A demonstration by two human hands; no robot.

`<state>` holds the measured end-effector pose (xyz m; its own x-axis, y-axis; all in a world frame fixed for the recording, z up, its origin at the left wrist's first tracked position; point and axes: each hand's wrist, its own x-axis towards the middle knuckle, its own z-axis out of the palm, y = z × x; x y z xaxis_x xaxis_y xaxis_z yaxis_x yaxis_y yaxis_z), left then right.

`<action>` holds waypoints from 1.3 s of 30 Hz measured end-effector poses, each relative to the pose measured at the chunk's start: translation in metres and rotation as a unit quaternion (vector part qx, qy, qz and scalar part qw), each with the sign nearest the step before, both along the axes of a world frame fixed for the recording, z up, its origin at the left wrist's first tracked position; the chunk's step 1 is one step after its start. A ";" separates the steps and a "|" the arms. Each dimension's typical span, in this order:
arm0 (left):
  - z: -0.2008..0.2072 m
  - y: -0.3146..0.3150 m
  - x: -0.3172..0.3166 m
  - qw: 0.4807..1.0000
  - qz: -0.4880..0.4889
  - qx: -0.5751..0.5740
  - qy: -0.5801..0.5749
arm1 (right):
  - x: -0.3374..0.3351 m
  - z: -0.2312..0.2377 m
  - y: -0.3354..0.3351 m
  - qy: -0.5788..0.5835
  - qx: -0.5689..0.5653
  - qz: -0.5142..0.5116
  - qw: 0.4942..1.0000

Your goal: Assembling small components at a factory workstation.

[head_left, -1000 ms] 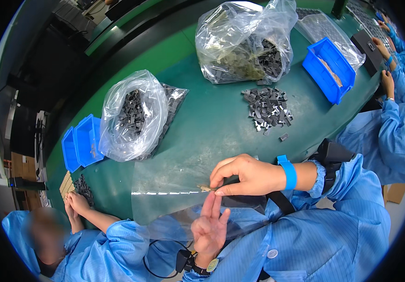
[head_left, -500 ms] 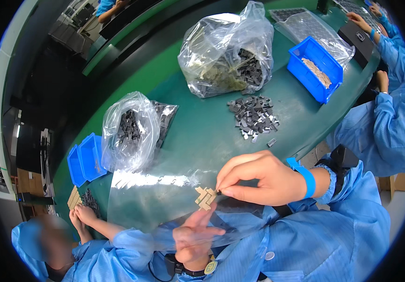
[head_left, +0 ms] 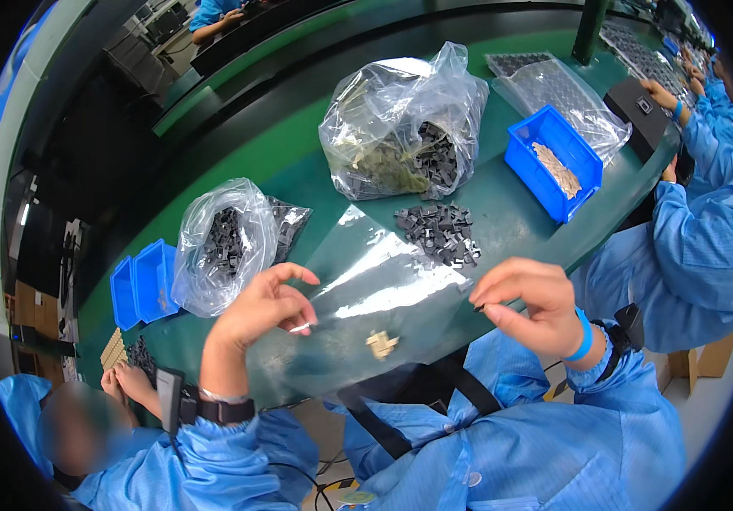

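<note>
My right hand pinches a small dark piece between thumb and fingertips, over the right side of a clear plastic sheet. To its left, my left hand hovers above the sheet's left part, fingers curved and apart. A tiny whitish spot shows at its lower fingertip; I cannot make out what it is. Between the hands, near the table's front edge, a small cluster of tan strips lies on the sheet. Beyond the right hand is a heap of small black and grey pieces.
A large clear bag and a smaller one hold dark pieces. Blue bins stand at left. Another blue bin with tan strips is at right. A co-worker's hands hold a tan strip sheet at left; other people sit at right.
My left hand has come out from beneath the sheet by the tan strips and risen to the left. My right hand has drawn back rightward from the strips, still pinching a small dark piece.
</note>
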<state>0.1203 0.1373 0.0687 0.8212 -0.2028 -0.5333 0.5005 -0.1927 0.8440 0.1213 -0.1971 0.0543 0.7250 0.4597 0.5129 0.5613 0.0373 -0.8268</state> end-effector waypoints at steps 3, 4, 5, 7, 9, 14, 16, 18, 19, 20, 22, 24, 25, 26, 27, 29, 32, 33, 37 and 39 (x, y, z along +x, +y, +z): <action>-0.002 0.013 0.019 0.990 -0.092 0.105 0.032 | -0.001 -0.010 -0.003 -0.023 -0.080 -0.004 0.997; -0.003 0.015 0.024 0.980 -0.131 0.146 0.037 | 0.001 -0.013 -0.003 -0.023 -0.079 -0.005 0.997; -0.003 0.014 0.027 0.976 -0.129 0.170 0.046 | 0.003 -0.016 -0.004 -0.049 -0.109 -0.007 0.993; -0.014 0.013 0.030 0.962 -0.136 0.237 0.020 | 0.006 -0.026 -0.003 -0.073 -0.139 -0.013 0.988; -0.029 0.008 0.032 0.904 -0.161 0.385 -0.095 | 0.009 -0.036 -0.001 -0.150 -0.203 -0.028 0.967; -0.031 -0.017 0.009 0.777 -0.125 0.581 -0.209 | 0.012 -0.035 0.014 -0.186 -0.208 -0.019 0.960; -0.036 -0.025 0.009 0.695 -0.131 0.624 -0.332 | 0.011 -0.034 0.018 -0.184 -0.187 -0.046 0.964; -0.046 -0.030 0.016 0.708 -0.162 0.615 -0.308 | 0.009 -0.034 0.019 -0.164 -0.166 -0.074 0.970; -0.053 -0.031 0.016 0.654 -0.154 0.632 -0.386 | 0.009 -0.036 0.020 -0.160 -0.170 -0.083 0.969; -0.060 -0.033 0.017 0.596 -0.144 0.642 -0.461 | 0.008 -0.039 0.021 -0.181 -0.158 -0.076 0.968; -0.031 -0.038 -0.030 0.572 -0.122 0.688 -0.429 | 0.001 -0.032 0.031 -0.214 -0.118 -0.021 0.969; -0.014 -0.056 -0.057 0.663 -0.040 0.613 -0.427 | -0.003 -0.032 0.039 -0.265 -0.052 0.014 0.963; -0.023 -0.066 -0.042 0.769 -0.060 0.477 -0.421 | 0.001 -0.039 0.033 -0.254 -0.052 -0.004 0.966; -0.020 -0.073 -0.054 0.850 -0.049 0.361 -0.380 | 0.001 -0.037 0.033 -0.248 -0.052 -0.008 0.967; -0.017 -0.079 -0.068 0.939 -0.020 0.198 -0.279 | -0.001 -0.034 0.036 -0.236 -0.026 0.040 0.971; -0.016 -0.085 -0.092 0.989 0.036 -0.112 -0.090 | -0.005 -0.026 0.042 -0.194 0.007 0.131 0.972; -0.022 -0.089 -0.105 0.942 0.066 -0.329 0.025 | -0.008 -0.017 0.049 -0.153 0.026 0.224 0.962; -0.026 -0.089 -0.104 0.908 0.029 -0.414 0.058 | -0.009 -0.015 0.051 -0.147 0.029 0.244 0.958; -0.035 -0.092 -0.107 0.843 -0.021 -0.526 0.111 | -0.012 -0.013 0.058 -0.124 0.044 0.276 0.952; -0.039 -0.092 -0.108 0.832 -0.039 -0.541 0.116 | -0.013 -0.013 0.059 -0.082 0.060 0.313 0.944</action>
<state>0.0125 0.0453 0.0302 0.6832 -0.7156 -0.1456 0.6960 0.5776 0.4266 0.1088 -0.1382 0.0416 0.2360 0.7037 0.6702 0.5184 0.4921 -0.6993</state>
